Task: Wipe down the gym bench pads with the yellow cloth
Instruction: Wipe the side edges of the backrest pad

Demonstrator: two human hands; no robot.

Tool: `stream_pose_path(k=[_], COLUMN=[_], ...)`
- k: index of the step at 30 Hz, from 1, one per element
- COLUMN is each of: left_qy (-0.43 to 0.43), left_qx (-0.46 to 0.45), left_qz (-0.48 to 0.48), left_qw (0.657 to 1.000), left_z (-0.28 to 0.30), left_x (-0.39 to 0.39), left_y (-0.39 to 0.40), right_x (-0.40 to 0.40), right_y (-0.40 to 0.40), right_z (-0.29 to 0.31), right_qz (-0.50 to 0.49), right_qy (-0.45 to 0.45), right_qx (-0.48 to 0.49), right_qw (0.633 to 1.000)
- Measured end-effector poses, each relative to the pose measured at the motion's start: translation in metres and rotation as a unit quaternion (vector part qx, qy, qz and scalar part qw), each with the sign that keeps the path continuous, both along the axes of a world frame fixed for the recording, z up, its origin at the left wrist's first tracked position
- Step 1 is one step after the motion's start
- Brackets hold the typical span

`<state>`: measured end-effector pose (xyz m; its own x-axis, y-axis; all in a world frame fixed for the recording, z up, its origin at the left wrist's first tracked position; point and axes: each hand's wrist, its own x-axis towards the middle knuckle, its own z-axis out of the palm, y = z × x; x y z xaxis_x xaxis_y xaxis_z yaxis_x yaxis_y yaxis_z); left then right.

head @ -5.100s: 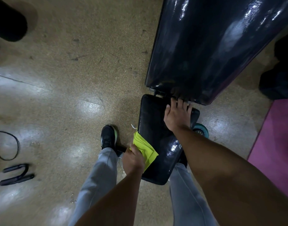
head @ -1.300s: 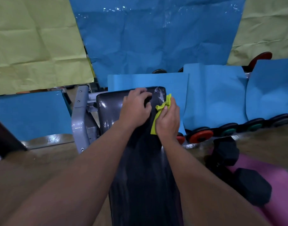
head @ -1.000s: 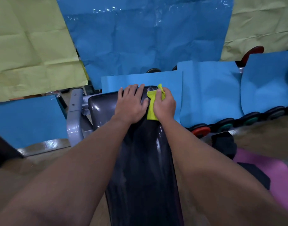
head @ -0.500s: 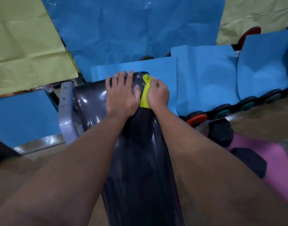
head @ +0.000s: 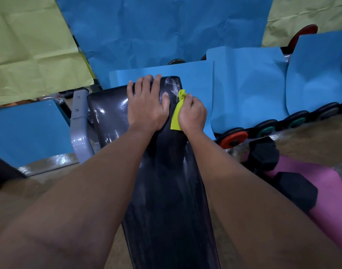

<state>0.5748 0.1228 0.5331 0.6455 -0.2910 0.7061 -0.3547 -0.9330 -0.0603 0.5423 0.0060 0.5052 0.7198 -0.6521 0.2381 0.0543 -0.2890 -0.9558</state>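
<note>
The long black back pad [head: 166, 200] of the gym bench runs from the bottom of the view up to its far end. My left hand [head: 146, 107] lies flat on the pad's far end, fingers spread and curled over the top edge. My right hand [head: 192, 114] is closed on the bunched yellow cloth [head: 177, 113], pressing it against the pad's right side near the top corner. Wet streaks shine on the pad just above the cloth.
A grey metal frame [head: 80, 129] stands left of the pad. Black hex dumbbells [head: 294, 187] rest on a pink mat [head: 333, 200] at the right. Coloured weight plates [head: 234, 137] line the floor under blue and yellow-green paper sheets [head: 166, 30].
My right hand has slid the cloth from the pad's top edge down along its right side. My left hand stays flat on the pad's far end.
</note>
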Motion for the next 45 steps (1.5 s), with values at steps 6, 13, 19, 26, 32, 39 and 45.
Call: stream_pose_path(k=[6,13,19,26,32,39,45], left_qy=[-0.01,0.004,0.02,0.042,0.042,0.058,0.068], left_qx=[0.002,-0.005,0.032,0.068,0.063,0.058,0.074], left_qz=[-0.004,-0.001,-0.002,0.003,0.014,0.027,0.004], left_qw=[1.0,1.0,0.999,0.997,0.997,0.996,0.995], left_z=[-0.003,-0.006,-0.024,-0.072,-0.086,-0.092,-0.113], left_x=[0.0,-0.005,-0.029,-0.077,-0.089,-0.096,-0.12], left_y=[0.0,-0.003,0.0,-0.002,-0.01,-0.014,-0.016], right_x=[-0.014,-0.036,-0.056,-0.082,-0.106,-0.126,-0.141], right_y=[-0.001,-0.002,0.001,0.004,0.0,0.0,0.003], right_z=[-0.018,-0.04,-0.067,-0.093,-0.124,-0.155,-0.175], right_qz=[-0.004,-0.006,-0.011,0.002,0.024,0.002,0.008], right_qy=[0.004,0.025,0.025,0.037,0.065,0.077,0.081], right_qx=[0.012,0.016,0.017,0.046,0.063,0.065,0.075], right_qw=[1.0,1.0,0.999,0.998,0.996,0.995,0.994])
